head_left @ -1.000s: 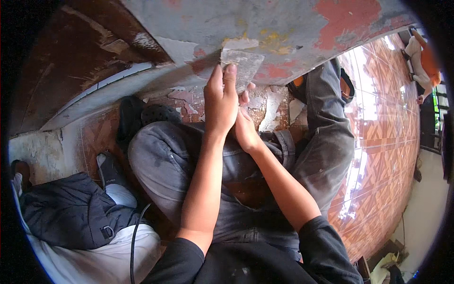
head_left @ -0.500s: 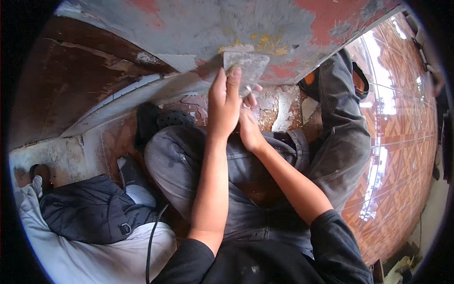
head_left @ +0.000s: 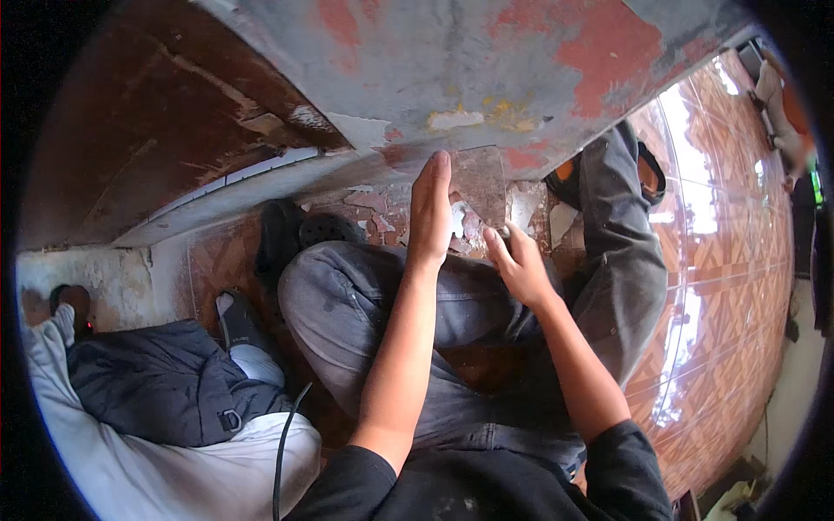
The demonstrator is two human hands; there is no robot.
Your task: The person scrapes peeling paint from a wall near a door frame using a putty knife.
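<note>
In my right hand (head_left: 526, 267) is a scraper (head_left: 482, 182), a flat, thin, dust-smeared blade. My fingers are closed round its short handle, mostly hidden in the grip. The blade points up toward the lower edge of the wall (head_left: 417, 78), which has grey, red and yellow paint patches. My left hand (head_left: 432, 213) stands edge-on along the blade's left side, thumb stretched upward and holding nothing. Whether it touches the blade I cannot tell. Its other fingers are largely behind the thumb.
Loose paint flakes (head_left: 369, 201) lie at the wall's foot. Dark clogs (head_left: 330, 227) sit beyond my bent knee. A brown damaged wooden panel (head_left: 130, 130) rises at the left. Someone's legs, with a dark bag (head_left: 165, 382), are on my left. Shiny patterned tiles (head_left: 721, 304) stretch rightward.
My right hand has drawn the scraper down and right, away from the wall's paint. My left hand, formerly on the blade with its thumb, now stands beside it. The view has shifted slightly.
</note>
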